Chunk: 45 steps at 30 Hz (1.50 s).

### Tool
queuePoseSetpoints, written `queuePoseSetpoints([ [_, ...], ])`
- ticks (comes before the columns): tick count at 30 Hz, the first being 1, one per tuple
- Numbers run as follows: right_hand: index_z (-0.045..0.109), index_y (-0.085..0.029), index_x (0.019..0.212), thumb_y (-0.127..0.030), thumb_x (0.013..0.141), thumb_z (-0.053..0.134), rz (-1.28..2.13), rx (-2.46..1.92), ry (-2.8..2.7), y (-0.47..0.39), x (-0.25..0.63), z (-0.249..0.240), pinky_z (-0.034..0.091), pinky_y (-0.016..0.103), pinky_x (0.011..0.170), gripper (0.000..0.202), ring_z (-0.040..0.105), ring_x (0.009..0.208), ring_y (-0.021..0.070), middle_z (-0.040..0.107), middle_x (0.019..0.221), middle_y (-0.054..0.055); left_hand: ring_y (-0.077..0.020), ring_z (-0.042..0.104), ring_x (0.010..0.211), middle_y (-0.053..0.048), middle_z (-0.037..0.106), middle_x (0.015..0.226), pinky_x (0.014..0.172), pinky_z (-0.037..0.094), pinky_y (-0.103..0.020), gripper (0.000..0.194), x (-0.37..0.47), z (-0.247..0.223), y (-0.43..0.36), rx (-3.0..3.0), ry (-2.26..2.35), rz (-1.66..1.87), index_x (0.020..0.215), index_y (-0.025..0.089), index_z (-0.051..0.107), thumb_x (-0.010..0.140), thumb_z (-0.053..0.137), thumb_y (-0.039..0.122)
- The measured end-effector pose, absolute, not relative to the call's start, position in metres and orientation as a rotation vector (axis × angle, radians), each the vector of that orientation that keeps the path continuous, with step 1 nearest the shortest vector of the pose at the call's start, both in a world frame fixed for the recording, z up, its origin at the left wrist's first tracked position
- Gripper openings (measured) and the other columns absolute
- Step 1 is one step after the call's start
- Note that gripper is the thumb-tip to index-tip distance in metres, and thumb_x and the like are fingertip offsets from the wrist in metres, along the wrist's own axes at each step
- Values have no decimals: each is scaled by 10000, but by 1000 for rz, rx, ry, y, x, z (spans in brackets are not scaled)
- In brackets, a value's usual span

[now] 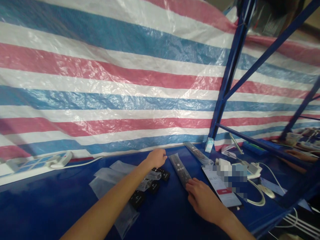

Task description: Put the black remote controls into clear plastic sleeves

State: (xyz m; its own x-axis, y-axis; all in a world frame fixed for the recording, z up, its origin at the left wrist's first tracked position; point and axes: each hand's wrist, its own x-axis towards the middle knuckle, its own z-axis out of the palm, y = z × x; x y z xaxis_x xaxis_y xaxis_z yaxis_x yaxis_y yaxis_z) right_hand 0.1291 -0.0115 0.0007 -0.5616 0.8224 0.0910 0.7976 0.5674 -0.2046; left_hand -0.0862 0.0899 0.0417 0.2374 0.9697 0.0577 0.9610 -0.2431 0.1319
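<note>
A black remote control (179, 168) in a clear plastic sleeve lies on the blue tabletop. My right hand (202, 200) has its fingers closed around the sleeve's near end. Just left of the far end is my left hand (157, 158), its fingers curled in; whatever they may hold is hidden. Under and beside my left forearm are several black remotes (137, 199) partly in clear plastic sleeves (106, 178), overlapping one another. Another sleeved remote (197, 154) lies farther back, right of the first.
Right of my right hand is a tablet-like device (222, 186) with a lit screen, then white adapters and cables (252, 170). A small box (209, 145) stands by the blue rack post (221, 96). A power strip (60, 160) lies left. Another person's hand (297, 156) shows far right.
</note>
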Motion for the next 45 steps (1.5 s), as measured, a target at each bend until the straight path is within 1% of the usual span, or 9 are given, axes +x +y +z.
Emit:
queuePoseSetpoints([
  [4,577,-195,758,-52,825,437,280,-1324,-2540,-26,142,-7,362,352,992,211,583,857,163,626,901,28,-206,612,1000,-77,639,1108,877,499,-401,258,-74,31,123,2307,1851,120,1100,160,609,926,534,335],
  [9,597,-209,819,-197,907,481,222,-1349,-2378,-33,151,-14,437,358,845,145,583,888,207,616,893,47,-209,605,990,-73,598,1159,835,527,-404,302,-64,17,144,2202,1795,41,1150,174,578,910,566,357],
  [14,599,-210,855,-202,912,494,176,-1312,-2308,-36,160,-14,455,328,746,120,590,852,205,613,881,50,-211,604,993,-75,594,1164,829,529,-404,314,-59,9,149,2154,1752,18,1162,173,571,907,570,356],
  [23,586,-213,847,-204,928,473,138,-1239,-2231,-41,171,-11,462,304,717,139,611,819,185,619,873,46,-216,607,979,-59,607,1143,827,530,-393,287,-61,18,138,2215,1709,-80,1116,168,599,907,566,362],
  [31,588,-216,827,-267,949,445,127,-1254,-2187,-45,185,-17,473,300,701,194,623,780,177,627,840,43,-225,586,1048,-88,578,1201,874,510,-435,328,-61,19,127,2316,1888,47,1183,171,559,905,574,344],
  [39,605,-225,814,-308,949,424,162,-1306,-2162,-47,190,-21,489,323,718,240,633,787,197,646,848,66,-193,619,950,-57,623,1094,817,531,-388,269,-64,18,125,2308,1885,27,1096,164,599,905,577,352],
  [41,607,-229,809,-313,949,421,170,-1317,-2160,-47,190,-21,488,321,714,248,634,784,199,650,848,68,-202,614,982,-70,634,1083,849,513,-395,225,-64,21,121,2345,1912,84,1070,158,609,912,564,312],
  [43,611,-229,816,-314,949,421,166,-1315,-2162,-48,190,-20,486,318,717,246,636,786,199,655,853,69,-232,607,1029,-106,648,1071,876,485,-388,177,-64,29,114,2396,1942,168,1050,151,619,912,535,222],
  [45,612,-229,818,-314,948,422,152,-1317,-2163,-49,191,-20,482,316,716,245,639,786,199,657,850,67,-265,609,1039,-139,660,1049,871,465,-370,198,-65,40,107,2448,1959,247,1040,150,629,883,508,137],
])
